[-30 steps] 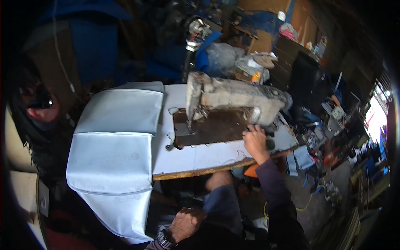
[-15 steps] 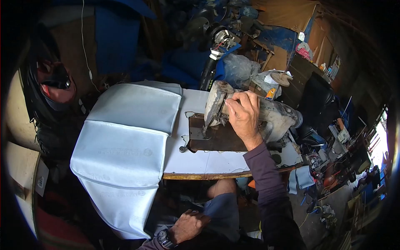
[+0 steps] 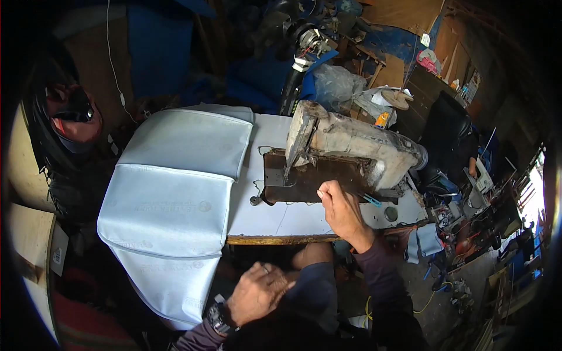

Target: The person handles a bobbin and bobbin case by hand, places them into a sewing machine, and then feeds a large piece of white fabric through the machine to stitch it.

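My right hand (image 3: 341,210) hovers over the front of the white tabletop (image 3: 281,225), its thumb and fingers pressed together; anything between them is too small to make out. Behind it stands a worn, pale sewing machine (image 3: 357,137), its needle end over the dark bed plate (image 3: 304,184). Close to my right fingers lies a small tool with a light-blue handle (image 3: 372,200). Below the table edge, my left hand (image 3: 257,292) is over my lap, fingers bent and blurred. Light grey-blue sewn panels (image 3: 170,190) drape over the table's left side.
A round dark tin (image 3: 391,214) sits at the table's right. Behind the machine are a black stand (image 3: 291,90), clear plastic (image 3: 339,85) and a thread cone base (image 3: 396,99). A red and black bag (image 3: 73,111) hangs at left. Clutter fills the floor at right.
My right hand has come off the sewing machine's head and down toward the table's front edge. My left hand has risen slightly from my lap. The panels stay draped.
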